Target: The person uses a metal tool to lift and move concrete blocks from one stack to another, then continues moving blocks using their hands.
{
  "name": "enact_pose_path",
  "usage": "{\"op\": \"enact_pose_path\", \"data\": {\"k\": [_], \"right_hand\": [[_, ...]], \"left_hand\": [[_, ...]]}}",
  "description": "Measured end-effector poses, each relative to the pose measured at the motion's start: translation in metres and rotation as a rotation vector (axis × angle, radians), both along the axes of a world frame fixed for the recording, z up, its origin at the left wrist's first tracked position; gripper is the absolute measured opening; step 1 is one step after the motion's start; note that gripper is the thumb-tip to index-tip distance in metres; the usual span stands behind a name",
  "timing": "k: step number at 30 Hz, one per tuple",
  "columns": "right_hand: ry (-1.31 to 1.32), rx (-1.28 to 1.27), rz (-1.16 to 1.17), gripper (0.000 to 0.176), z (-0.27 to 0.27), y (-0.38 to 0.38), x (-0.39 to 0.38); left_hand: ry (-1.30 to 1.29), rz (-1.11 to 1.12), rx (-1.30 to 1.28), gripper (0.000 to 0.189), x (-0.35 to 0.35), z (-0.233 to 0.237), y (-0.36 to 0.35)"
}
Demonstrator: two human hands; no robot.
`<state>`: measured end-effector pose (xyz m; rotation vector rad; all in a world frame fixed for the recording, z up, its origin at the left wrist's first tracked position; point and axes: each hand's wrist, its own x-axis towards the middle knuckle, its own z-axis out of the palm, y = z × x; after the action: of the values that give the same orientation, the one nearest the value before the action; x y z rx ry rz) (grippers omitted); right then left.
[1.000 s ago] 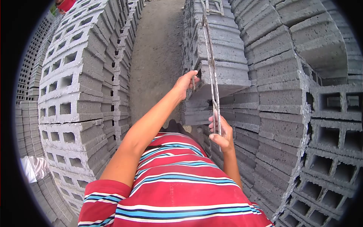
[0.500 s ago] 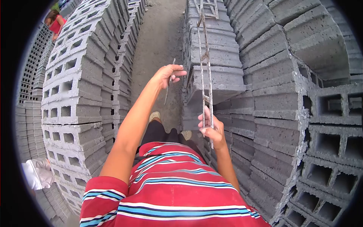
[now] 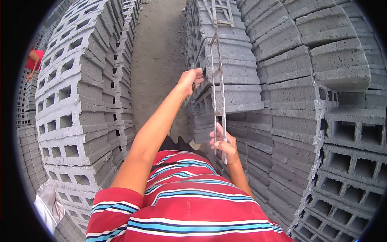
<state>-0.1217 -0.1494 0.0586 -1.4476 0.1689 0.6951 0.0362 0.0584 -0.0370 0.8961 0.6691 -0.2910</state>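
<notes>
My right hand [image 3: 228, 146] is closed round the near end of a ladder-shaped rebar frame [image 3: 218, 113], its thumb across the bars. The frame's two thin bars run away from me over a row of grey concrete blocks [image 3: 238, 98]. Beside the row's left face is my left hand [image 3: 190, 80], its fingers curled round a thin metal rod [image 3: 193, 86]. Most of that rod is hidden by the hand.
A tall stack of hollow blocks [image 3: 66, 92] stands on the left, another stack [image 3: 292, 121] on the right. Between them runs a dirt path [image 3: 157, 44]. A person in red [image 3: 35, 59] is at far left. White cloth [image 3: 46, 207] shows lower left.
My left hand has moved forward and right, closer to the block row, with the rod. The right hand keeps its grip on the frame. The view has shifted slightly.
</notes>
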Motion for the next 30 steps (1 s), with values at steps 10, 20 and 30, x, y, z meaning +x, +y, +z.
{"op": "enact_pose_path", "data": {"k": [10,20,30], "right_hand": [[0.076,-0.216,0.041,0.080,0.028,-0.008,-0.010],[-0.035,-0.169,0.013,0.081,0.006,0.011,-0.002],[-0.422,-0.378,0.164,0.084,0.005,0.019,0.000]], "left_hand": [[-0.019,0.039,-0.309,0.037,0.020,-0.026,-0.012],[-0.092,0.028,-0.314,0.029,0.018,-0.038,-0.011],[-0.265,0.016,-0.535,0.026,0.008,-0.032,0.001]]}}
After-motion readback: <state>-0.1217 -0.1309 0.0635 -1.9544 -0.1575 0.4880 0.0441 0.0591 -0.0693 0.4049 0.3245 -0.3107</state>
